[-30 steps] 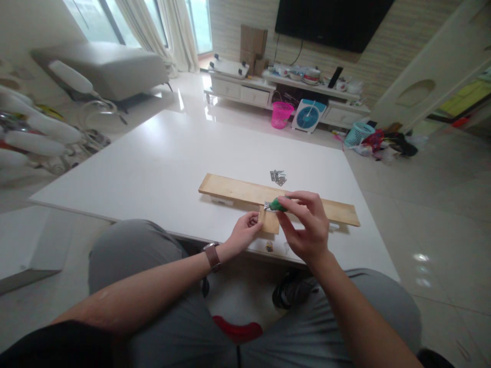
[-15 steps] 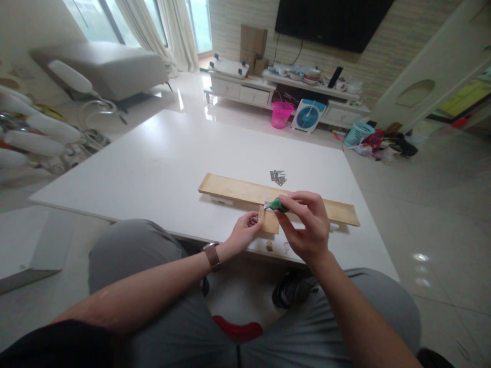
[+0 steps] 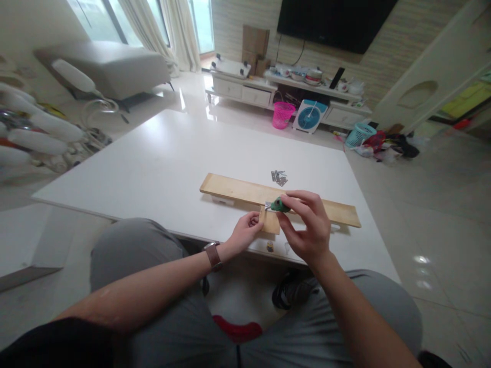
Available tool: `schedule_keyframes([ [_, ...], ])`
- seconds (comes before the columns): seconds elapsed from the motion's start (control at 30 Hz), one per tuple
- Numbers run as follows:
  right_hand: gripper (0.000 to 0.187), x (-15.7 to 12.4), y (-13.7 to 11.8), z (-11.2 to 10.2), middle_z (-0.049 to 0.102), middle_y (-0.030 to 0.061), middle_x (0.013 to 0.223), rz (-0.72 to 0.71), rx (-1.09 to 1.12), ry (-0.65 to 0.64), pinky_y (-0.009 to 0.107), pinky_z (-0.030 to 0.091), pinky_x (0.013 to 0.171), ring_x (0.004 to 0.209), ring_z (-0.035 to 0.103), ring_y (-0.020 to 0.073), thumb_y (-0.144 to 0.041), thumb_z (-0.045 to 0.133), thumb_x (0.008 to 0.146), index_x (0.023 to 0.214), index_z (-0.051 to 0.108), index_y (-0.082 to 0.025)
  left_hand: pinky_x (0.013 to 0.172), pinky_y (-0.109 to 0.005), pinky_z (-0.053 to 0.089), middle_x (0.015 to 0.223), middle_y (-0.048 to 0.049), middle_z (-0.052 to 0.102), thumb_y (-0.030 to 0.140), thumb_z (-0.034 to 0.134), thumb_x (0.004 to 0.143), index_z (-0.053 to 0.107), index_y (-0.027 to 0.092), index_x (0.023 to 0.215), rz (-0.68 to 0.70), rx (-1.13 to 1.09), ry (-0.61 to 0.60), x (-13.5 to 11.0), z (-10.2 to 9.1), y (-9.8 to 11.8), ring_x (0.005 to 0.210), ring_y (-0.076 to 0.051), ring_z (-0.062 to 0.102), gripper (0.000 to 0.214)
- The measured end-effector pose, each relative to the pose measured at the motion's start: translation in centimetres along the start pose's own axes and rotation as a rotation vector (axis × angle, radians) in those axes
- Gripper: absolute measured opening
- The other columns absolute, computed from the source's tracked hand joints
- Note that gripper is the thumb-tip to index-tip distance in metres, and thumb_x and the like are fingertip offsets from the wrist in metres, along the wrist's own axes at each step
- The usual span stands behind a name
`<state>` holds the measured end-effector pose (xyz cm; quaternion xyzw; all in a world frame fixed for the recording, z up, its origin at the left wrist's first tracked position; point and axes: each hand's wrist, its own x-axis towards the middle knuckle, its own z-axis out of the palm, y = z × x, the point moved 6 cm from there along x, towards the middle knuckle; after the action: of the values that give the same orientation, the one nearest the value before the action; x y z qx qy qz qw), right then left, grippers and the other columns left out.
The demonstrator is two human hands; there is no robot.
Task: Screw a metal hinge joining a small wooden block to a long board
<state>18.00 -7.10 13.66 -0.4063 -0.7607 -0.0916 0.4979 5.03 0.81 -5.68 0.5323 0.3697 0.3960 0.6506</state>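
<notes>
My left hand (image 3: 250, 226) is closed on the left edge of a small wooden board (image 3: 270, 224), thumb on top. Between the fingertips and thumb of my right hand (image 3: 309, 222) is the green handle of a screwdriver (image 3: 281, 204), seen nearly end-on. Its tip is hidden beneath the handle. A small metal piece (image 3: 267, 205), perhaps a hinge, shows beside the handle where the small board meets a long wooden plank (image 3: 238, 188). The plank lies across the table, raised slightly on white supports. Beyond it rest several metal hinges or plates (image 3: 279, 177).
The white table (image 3: 153, 163) reaches well to the left and away from me. Small stickers (image 3: 270, 247) are near its front edge, close to my knees. Across the floor stand a pink basket (image 3: 283, 115), a blue fan (image 3: 310, 116) and a low white cabinet (image 3: 238, 92).
Both hands keep their places on the board and screwdriver. The green handle looks slightly turned or tilted between my right fingers; the whole view has shifted a little.
</notes>
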Motion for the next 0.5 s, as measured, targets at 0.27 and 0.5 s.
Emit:
schedule_keyframes([
  [0.27, 0.060, 0.02, 0.06, 0.01, 0.073, 0.0090, 0.125, -0.010, 0.005, 0.012, 0.041, 0.070, 0.081, 0.107, 0.076, 0.0240, -0.004, 0.072, 0.096, 0.147, 0.066, -0.035, 0.080, -0.032, 0.052, 0.092, -0.0067, 0.075, 0.041, 0.084, 0.088, 0.075, 0.014, 0.107, -0.005, -0.013, 0.000, 0.02, 0.02, -0.04, 0.083, -0.019, 0.066, 0.035],
  [0.5, 0.058, 0.09, 0.01, 0.05, 0.072, 0.0115, 0.131, 0.018, 0.003, -0.020, 0.045, 0.071, 0.086, 0.116, 0.076, 0.0273, -0.008, 0.068, 0.098, 0.150, 0.064, -0.033, 0.081, -0.032, 0.052, 0.092, -0.0066, 0.076, 0.040, 0.084, 0.086, 0.075, 0.014, 0.109, -0.010, -0.029, -0.003, 0.01, 0.08, -0.07, 0.084, -0.019, 0.066, 0.035],
])
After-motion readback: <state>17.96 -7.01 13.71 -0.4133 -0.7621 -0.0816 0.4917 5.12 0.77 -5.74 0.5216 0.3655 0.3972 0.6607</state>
